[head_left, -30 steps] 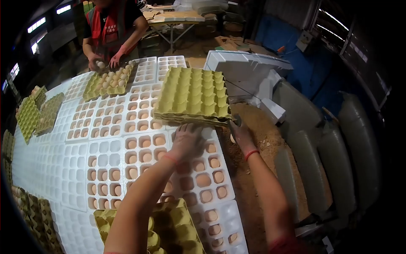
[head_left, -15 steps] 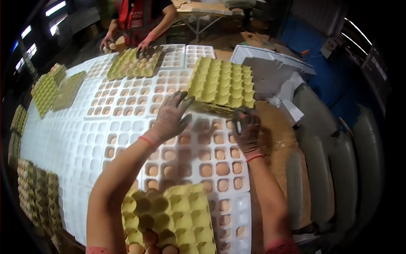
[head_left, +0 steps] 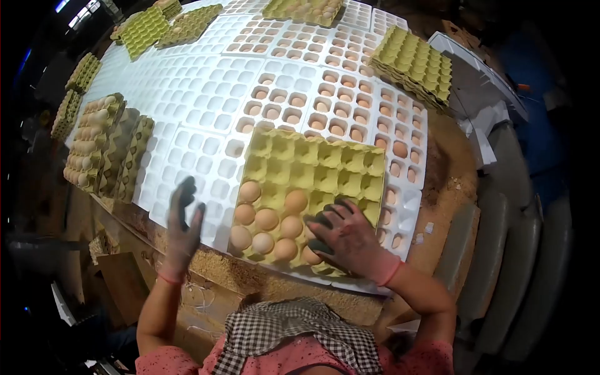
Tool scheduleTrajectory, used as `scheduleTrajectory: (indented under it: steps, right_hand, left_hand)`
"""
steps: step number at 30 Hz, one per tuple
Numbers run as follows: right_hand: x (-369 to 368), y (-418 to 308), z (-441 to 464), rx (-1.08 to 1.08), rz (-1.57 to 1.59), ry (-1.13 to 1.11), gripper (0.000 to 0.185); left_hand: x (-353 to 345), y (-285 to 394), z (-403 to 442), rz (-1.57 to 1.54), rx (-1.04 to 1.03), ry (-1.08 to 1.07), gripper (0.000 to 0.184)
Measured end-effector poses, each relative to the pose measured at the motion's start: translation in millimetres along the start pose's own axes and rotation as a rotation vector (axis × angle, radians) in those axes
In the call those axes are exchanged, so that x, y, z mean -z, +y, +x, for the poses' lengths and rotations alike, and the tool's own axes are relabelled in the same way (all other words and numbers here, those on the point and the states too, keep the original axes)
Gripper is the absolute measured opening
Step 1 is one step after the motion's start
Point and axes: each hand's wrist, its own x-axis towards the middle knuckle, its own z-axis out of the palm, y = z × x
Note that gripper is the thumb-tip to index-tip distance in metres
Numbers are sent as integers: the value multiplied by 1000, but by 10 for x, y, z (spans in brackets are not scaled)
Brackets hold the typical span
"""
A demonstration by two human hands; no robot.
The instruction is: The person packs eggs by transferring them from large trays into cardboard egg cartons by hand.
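A yellow egg tray [head_left: 294,150] lies in front of me on the white foam trays, with several brown eggs [head_left: 267,219] in its near cells and bare cells at its far side. My right hand [head_left: 350,237], in a dark-tipped glove, curls down over the tray's near right part. Its fingers bend around an egg [head_left: 310,255] that shows by the thumb; the rest of the grasp is hidden under the hand. Off the tray's left side, my left hand [head_left: 183,228] hovers with nothing in it, thumb and fingers apart.
White foam trays [head_left: 209,94] cover the table, many cells holding eggs. Stacked yellow trays [head_left: 412,62] sit at the far right. Egg-filled trays [head_left: 94,144] stand on edge at the left. Another yellow tray with eggs [head_left: 306,9] lies at the far side. Grey curved shapes [head_left: 494,269] stand right.
Both hands have left the stacked yellow trays at the far right and come back toward me. The right is now over the near egg tray, the left beside it. My view has tilted down.
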Motion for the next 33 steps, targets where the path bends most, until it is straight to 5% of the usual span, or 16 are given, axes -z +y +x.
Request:
scheduleTrajectory:
  steps: [2,4,5,6,8,10,12,14,17,18,20,22,26,28,31,33]
  right_hand:
    - [-126,-126,22,-38,-123,14,37]
    - [77,-215,-24,-233,244,114,39]
    - [176,-265,-102,-374,626,201,43]
    - [15,-233,-193,-538,1356,419,39]
    - [103,-336,-250,-468,963,509,34]
    - [179,-672,-197,-355,146,161,40]
    - [-162,-743,-256,-347,-138,-108,49]
    - [-82,-713,-238,-467,-143,-212,55]
    - [2,-546,-254,-670,832,301,63]
    - [79,-588,-109,-635,803,467,60]
    - [7,-395,146,-613,516,297,56]
    - [-73,-457,544,-625,-12,31,46]
    - [9,-400,769,-509,-197,-168,41]
    - [111,-316,537,-570,-134,-89,41]
    - [38,127,-85,-762,132,623,45]
    - [-99,556,-522,-959,180,693,46]
  left_hand:
    - [-165,150,-222,111,-255,-113,58]
    - [-236,401,-337,183,-441,-332,74]
    - [-338,416,-341,229,-588,-407,71]
    - [-423,440,-386,326,-706,-435,65]
    - [-635,306,-461,348,-757,-541,55]
    - [-699,220,-421,294,-797,-531,51]
    - [-653,214,-346,251,-831,-524,48]
    - [-540,235,-247,-30,-605,-505,44]
    - [-329,253,55,-728,62,-445,32]
    - [-260,258,189,-879,225,-407,30]
    - [-281,75,397,-609,-19,-394,28]
    - [-280,324,414,-643,104,-423,18]
    - [-321,440,287,-219,-259,-478,13]
    - [-296,618,219,-16,-406,-483,18]
    - [-498,759,152,216,-790,-436,38]
    - [-697,740,128,474,-837,-596,39]
